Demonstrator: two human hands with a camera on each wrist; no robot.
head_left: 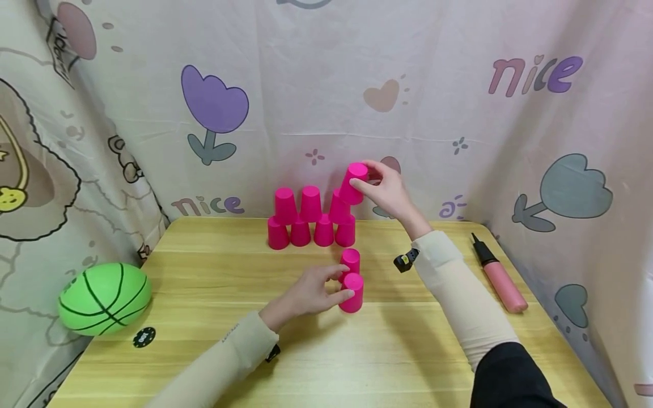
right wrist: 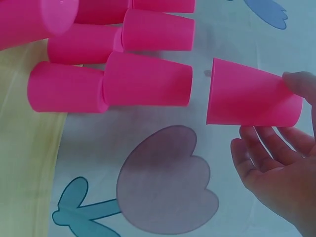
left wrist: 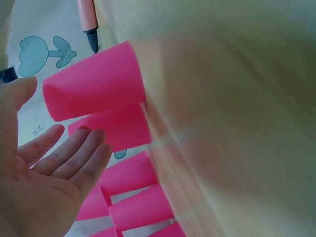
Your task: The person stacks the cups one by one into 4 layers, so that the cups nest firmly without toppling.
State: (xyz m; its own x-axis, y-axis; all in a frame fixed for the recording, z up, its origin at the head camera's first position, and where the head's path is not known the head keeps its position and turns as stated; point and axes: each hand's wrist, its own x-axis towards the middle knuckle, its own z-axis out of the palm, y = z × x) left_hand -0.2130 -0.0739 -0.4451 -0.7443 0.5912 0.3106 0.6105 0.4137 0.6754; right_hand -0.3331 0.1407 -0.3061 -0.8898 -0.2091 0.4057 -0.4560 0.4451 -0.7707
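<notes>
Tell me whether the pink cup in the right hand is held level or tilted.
Tilted. In the head view the cup in the right hand is mouth-down, its closed end leaning right, above the pyramid; the wrist view shows a gap between them.

Four cups (head_left: pixel 311 233) are standing in a row at the back of the tabletop (head_left: pixel 204 340), three more (head_left: pixel 310 204) sitting on them. Two cups (head_left: pixel 351 277) are standing in front of the stack. A ball (head_left: pixel 104 298) is lying far left, a pump (head_left: pixel 499 275) right.
</notes>
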